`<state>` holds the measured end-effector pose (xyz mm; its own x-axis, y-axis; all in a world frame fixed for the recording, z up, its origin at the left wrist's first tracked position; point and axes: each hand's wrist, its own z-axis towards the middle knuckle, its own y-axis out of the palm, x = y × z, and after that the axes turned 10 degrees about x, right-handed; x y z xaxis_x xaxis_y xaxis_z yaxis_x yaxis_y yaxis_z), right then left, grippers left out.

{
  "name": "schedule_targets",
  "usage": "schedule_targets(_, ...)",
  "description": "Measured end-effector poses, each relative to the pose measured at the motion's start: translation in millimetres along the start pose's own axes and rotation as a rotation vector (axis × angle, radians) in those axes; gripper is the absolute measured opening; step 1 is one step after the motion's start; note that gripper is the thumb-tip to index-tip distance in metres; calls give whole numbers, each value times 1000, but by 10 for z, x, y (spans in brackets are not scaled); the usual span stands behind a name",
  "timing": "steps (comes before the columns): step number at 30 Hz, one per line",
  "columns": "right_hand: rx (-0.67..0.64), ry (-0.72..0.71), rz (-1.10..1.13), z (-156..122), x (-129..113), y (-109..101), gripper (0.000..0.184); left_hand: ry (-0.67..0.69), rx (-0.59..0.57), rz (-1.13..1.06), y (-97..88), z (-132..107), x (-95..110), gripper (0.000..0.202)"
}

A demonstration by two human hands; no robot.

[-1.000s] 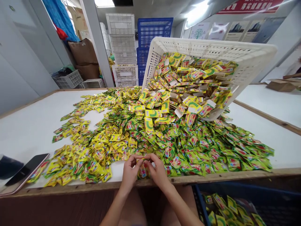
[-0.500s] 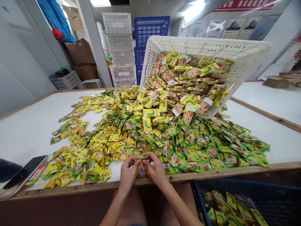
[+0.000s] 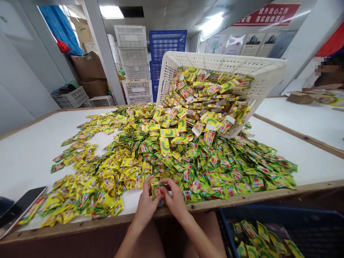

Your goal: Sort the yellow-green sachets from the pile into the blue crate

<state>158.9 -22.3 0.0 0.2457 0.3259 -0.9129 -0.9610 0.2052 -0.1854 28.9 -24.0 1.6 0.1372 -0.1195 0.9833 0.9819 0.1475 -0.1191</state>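
Close to the table's front edge, my left hand (image 3: pixel 146 201) and my right hand (image 3: pixel 174 199) are closed around a small yellow carton (image 3: pixel 156 189). My left fingers grip its left side. The right thumb and fingers press on its right side and front, hiding part of it. Yellow candy-like sachets (image 3: pixel 107 182) lie heaped to the left of my hands, and green sachets (image 3: pixel 212 179) spread out to the right. Beyond, a white plastic basket (image 3: pixel 223 59) lies tipped toward me, with many small cartons (image 3: pixel 169 133) spilling from it onto the heap.
A phone (image 3: pixel 24 209) lies at the left table edge beside a dark object. Below the table at right stands a blue crate (image 3: pixel 268 211) holding yellow cartons. White crates (image 3: pixel 137 89) and blue crates (image 3: pixel 168 44) are stacked behind. An open cardboard box (image 3: pixel 303 96) sits far right.
The carton has turned so that its flat front shows more between my hands. My right fingers have shifted onto its front. The camera view has tilted up and turned slightly to the right.
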Motion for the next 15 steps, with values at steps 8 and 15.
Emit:
schedule_targets(8,63,-47,-25,-93,-153,-4,20,38,6,10,0,-53,-33,55)
schedule_targets(15,447,104,-707,-528,-19,-1915,26,94,15,114,-37,-12,-58,36)
